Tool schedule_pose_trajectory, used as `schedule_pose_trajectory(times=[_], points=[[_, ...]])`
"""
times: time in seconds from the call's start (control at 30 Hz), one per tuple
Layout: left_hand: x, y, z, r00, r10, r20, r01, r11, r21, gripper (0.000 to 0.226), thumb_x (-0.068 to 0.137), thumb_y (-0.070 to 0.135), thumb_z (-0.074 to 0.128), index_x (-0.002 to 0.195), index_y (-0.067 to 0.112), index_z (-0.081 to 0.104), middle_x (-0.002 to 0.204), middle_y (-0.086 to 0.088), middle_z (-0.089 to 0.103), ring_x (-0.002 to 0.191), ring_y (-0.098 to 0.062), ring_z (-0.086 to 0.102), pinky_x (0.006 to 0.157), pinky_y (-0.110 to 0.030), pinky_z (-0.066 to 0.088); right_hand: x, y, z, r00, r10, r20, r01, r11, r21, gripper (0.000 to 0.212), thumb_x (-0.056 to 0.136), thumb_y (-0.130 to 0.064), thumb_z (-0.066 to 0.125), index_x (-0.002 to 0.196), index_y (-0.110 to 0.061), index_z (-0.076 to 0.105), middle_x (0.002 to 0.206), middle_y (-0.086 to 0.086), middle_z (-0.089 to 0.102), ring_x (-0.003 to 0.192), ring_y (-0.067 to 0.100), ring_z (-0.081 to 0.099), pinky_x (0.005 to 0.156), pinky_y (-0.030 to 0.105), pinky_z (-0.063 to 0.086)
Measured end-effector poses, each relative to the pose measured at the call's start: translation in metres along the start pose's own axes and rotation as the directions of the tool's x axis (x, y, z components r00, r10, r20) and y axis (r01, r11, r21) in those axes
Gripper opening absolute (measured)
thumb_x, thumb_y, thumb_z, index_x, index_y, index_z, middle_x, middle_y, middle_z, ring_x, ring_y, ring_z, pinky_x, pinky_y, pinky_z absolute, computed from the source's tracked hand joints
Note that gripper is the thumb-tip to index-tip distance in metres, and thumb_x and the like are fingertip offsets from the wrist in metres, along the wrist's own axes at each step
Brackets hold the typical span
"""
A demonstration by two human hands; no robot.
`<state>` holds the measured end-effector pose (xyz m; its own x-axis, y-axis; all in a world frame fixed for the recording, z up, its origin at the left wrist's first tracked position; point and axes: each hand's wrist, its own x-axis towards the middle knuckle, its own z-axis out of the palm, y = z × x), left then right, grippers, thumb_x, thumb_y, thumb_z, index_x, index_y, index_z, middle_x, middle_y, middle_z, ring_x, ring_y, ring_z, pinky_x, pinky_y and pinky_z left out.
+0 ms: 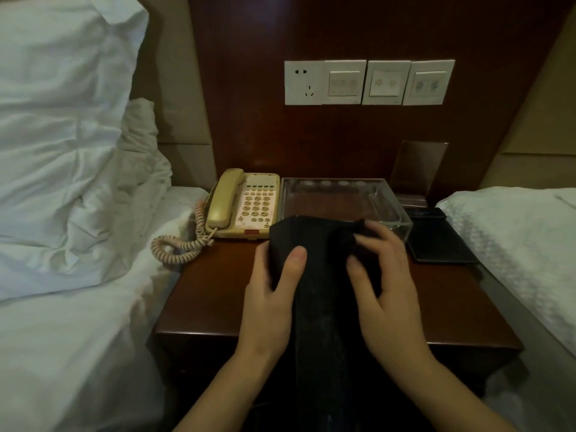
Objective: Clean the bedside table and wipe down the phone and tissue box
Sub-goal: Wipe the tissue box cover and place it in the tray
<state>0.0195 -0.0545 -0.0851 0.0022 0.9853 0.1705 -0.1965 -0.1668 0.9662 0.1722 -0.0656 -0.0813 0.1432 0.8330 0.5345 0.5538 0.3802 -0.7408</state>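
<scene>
Both hands, left hand [268, 294] and right hand [383, 275], grip a dark cloth [314, 244] just before the phone [246, 204]; its hanging end could snag the coiled cord [177, 247].

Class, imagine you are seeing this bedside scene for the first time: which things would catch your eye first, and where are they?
Front and centre, the left hand and right hand grip a long black cloth above the dark wooden bedside table. Behind them, a beige corded telephone sits at the table's back left, beside a clear rectangular tray. White wall switches gleam above.
</scene>
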Motion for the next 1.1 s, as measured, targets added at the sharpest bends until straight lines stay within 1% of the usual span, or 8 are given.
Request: schedule_pose_trajectory(times=[0.33,0.53,0.6,0.63,0.7,0.8,0.97,1.1], points=[[0.017,-0.001,-0.002,0.995,-0.095,0.011,0.095,0.994,0.046,0.056,0.078,0.059,0.060,0.127,0.031,0.064,0.115,0.012,0.074,0.106,-0.004,0.070,0.082,-0.023,0.055,-0.017,0.006,0.008,0.996,0.087,0.004,-0.087,0.996,0.025,0.021,0.095,-0.036,0.054,0.114,-0.045,0.054,0.138,-0.037,0.037,0.131,-0.018,0.032,0.098,-0.004,0.024],[0.024,0.008,-0.013,0.889,-0.440,0.129,0.408,0.888,0.214,0.076,0.075,0.068,0.075,0.135,0.028,0.053,0.126,0.004,0.070,0.114,-0.014,0.067,0.096,-0.034,0.053,-0.002,0.015,0.007,0.979,0.200,-0.035,-0.196,0.976,0.098,0.021,0.097,-0.029,0.057,0.112,-0.044,0.056,0.135,-0.023,0.048,0.122,-0.016,0.041,0.091,0.004,0.033],[0.023,0.002,-0.025,0.849,-0.499,0.174,0.461,0.861,0.215,0.056,0.079,0.057,0.077,0.123,0.027,0.061,0.110,0.007,0.077,0.090,-0.003,0.074,0.076,-0.023,0.058,-0.001,0.016,0.005,0.971,0.231,-0.062,-0.222,0.967,0.124,0.025,0.098,-0.028,0.056,0.106,-0.051,0.052,0.132,-0.021,0.051,0.119,-0.016,0.043,0.091,0.006,0.036],[0.026,-0.017,-0.031,0.838,-0.505,0.209,0.467,0.860,0.206,0.072,0.064,0.063,0.084,0.121,0.024,0.063,0.110,0.003,0.077,0.078,-0.002,0.074,0.068,-0.022,0.057,0.000,0.017,0.006,0.970,0.234,-0.068,-0.225,0.967,0.117,0.024,0.098,-0.028,0.056,0.106,-0.050,0.052,0.131,-0.021,0.051,0.120,-0.015,0.044,0.094,0.007,0.036],[0.027,-0.036,-0.040,0.869,-0.446,0.212,0.424,0.894,0.143,0.105,0.042,0.062,0.091,0.130,0.013,0.061,0.124,-0.011,0.070,0.077,-0.010,0.073,0.075,-0.028,0.058,0.000,0.015,0.007,0.974,0.220,-0.058,-0.216,0.974,0.069,0.021,0.098,-0.027,0.056,0.111,-0.043,0.054,0.134,-0.021,0.049,0.123,-0.013,0.042,0.098,0.007,0.034],[0.007,-0.007,-0.015,0.905,-0.423,0.039,0.414,0.900,0.139,0.048,0.076,0.060,0.071,0.114,0.031,0.072,0.106,0.008,0.077,0.090,-0.010,0.073,0.080,-0.033,0.054,-0.012,0.006,0.009,0.994,0.113,-0.010,-0.113,0.993,-0.011,0.023,0.097,-0.029,0.054,0.119,-0.037,0.056,0.141,-0.023,0.044,0.138,-0.004,0.033,0.112,0.021,0.029],[-0.013,0.000,-0.008,0.969,-0.247,0.026,0.240,0.957,0.161,0.061,0.072,0.075,0.053,0.109,0.031,0.072,0.099,0.014,0.075,0.093,0.000,0.070,0.078,-0.021,0.050,-0.026,-0.011,0.012,0.990,0.002,0.144,0.010,0.997,-0.082,0.027,0.093,-0.041,0.045,0.119,-0.048,0.048,0.141,-0.039,0.032,0.144,-0.012,0.015,0.113,0.015,0.017],[-0.016,0.005,-0.003,0.981,-0.181,0.063,0.161,0.957,0.240,0.048,0.074,0.071,0.053,0.101,0.033,0.065,0.087,0.026,0.072,0.082,0.015,0.064,0.066,-0.004,0.044,0.018,-0.010,0.014,0.996,-0.017,0.091,0.014,0.999,0.037,0.022,0.099,-0.034,0.049,0.120,-0.041,0.050,0.146,-0.027,0.040,0.141,0.001,0.034,0.115,0.042,0.036]])
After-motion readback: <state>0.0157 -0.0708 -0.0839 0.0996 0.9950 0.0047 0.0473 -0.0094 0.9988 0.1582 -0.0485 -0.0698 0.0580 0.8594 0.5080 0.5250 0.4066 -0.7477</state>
